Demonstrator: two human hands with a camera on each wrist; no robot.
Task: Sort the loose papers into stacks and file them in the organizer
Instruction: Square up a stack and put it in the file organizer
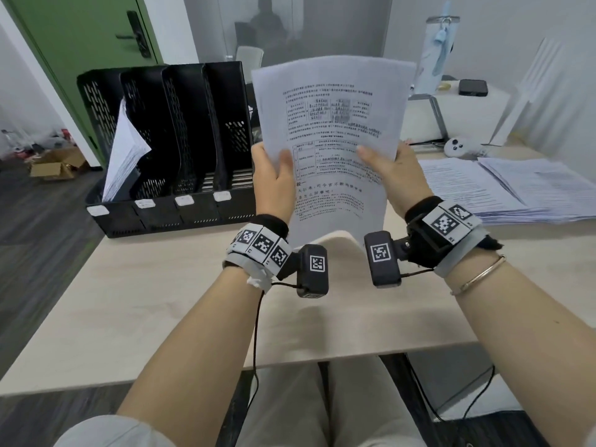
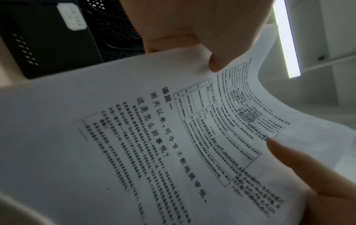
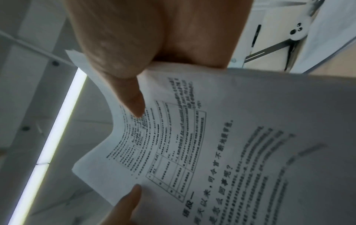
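At the far left corner of the desk (image 1: 154, 285) stands one black mesh organizer (image 1: 167, 150) with four slots, each with a white label on its front lip; the writing on the labels is too small to read. Only the leftmost slot shows papers: one leaning sheaf of filed papers (image 1: 124, 156), whose lower end is hidden behind the organizer's front wall. The other three slots look bare, though their floors are partly hidden by the dividers.

In front of the organizer's right end, the left hand (image 1: 272, 182) grips the left edge of the held papers (image 1: 335, 124), thumb pressed on the printed face and the fingers curled out of sight behind. These papers are lifted upright above the middle of the desk, their bottom edge hidden behind the wrist cameras. It seems to be more than one sheet, though the motion blur leaves the count unclear. The print is Chinese text with tables, mostly too soft to read.

The right hand (image 1: 396, 175) clamps the right edge the same way, thumb in front, fingers hidden behind.

Towards the right edge of the desk lie the loose papers (image 1: 503, 188) in two overlapping spreads, cut off by the frame.
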